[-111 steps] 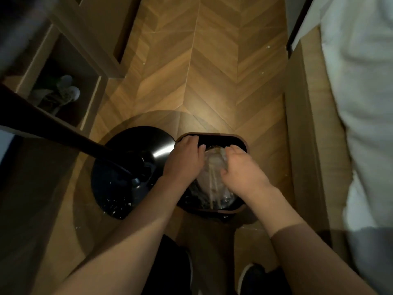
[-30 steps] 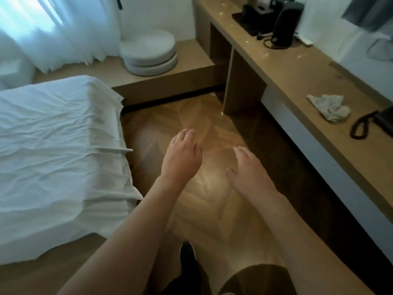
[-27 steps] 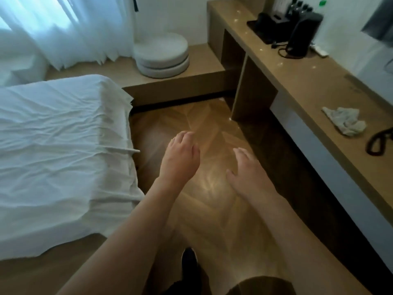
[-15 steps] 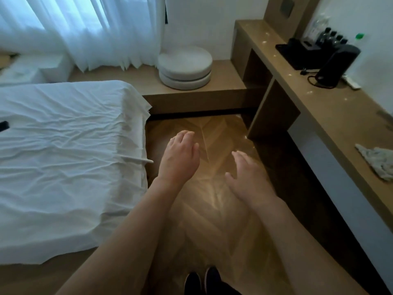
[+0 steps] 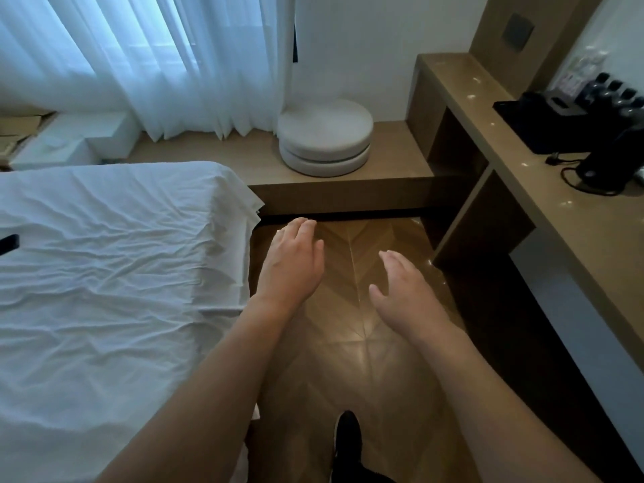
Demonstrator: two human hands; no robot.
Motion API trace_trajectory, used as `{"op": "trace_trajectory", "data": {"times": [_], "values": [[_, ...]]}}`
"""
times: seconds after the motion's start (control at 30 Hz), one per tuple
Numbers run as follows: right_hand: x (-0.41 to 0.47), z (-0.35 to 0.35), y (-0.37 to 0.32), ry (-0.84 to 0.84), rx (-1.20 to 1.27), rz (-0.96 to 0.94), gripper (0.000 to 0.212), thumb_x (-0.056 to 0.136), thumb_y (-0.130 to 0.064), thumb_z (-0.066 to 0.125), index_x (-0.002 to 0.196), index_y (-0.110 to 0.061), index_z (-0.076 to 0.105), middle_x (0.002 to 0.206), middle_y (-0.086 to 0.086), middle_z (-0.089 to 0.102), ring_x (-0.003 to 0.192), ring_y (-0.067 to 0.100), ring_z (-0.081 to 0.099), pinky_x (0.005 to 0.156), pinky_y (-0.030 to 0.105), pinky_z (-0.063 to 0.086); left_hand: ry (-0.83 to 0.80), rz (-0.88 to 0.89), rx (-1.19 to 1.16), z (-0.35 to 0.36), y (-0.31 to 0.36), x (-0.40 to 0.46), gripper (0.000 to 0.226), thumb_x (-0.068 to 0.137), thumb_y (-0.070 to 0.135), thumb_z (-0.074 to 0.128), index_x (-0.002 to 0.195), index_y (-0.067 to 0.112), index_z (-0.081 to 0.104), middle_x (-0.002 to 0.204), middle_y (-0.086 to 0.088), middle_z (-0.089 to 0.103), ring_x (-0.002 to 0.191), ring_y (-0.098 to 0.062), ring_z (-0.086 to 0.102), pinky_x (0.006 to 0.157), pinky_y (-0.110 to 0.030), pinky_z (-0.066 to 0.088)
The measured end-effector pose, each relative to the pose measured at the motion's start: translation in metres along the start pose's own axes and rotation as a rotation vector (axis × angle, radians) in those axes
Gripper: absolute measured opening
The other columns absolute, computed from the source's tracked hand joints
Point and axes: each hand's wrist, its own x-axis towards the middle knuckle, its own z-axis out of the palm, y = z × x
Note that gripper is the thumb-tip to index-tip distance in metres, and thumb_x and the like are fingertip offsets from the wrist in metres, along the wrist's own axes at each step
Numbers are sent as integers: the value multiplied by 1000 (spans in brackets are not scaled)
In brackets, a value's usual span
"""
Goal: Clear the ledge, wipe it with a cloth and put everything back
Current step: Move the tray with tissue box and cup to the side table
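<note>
I see a black tray [image 5: 554, 129] of bottles on the table [image 5: 571, 221]; my left hand [image 5: 291, 264] and right hand [image 5: 406, 294] hang spread, holding nothing.

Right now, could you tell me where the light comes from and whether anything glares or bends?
Head view: daylight glows through the curtain; a soft glare patch sits on the floor; the wide lens bows the desk edge; both hands stay sharp.
</note>
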Motion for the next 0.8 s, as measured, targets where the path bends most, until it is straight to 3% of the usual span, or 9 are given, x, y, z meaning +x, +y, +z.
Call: {"op": "trace_trajectory", "data": {"times": [0.4,0.63,0.8], "values": [[223,-28,-38,-56,68,-98,65,99,-30,57,156,-21,26,161,-4,27,149,12,21,117,29,24,49,-51,65,4,-41,209,42,105,26,47,142,5,51,143,-13,54,135,-27,47,117,-43,37],[374,-33,-85,0,65,-103,65,99,-28,57,156,-19,27,161,-2,28,149,13,22,117,29,23,49,-24,77,5,-93,357,43,106,23,45,145,4,48,148,-14,49,140,-26,41,119,-37,29],[469,-51,-116,20,70,-105,65,99,-27,56,156,-18,26,161,-1,27,149,14,22,117,28,23,53,25,72,1,-114,463,41,105,21,48,142,3,50,143,-15,53,136,-28,46,116,-39,33]]}}
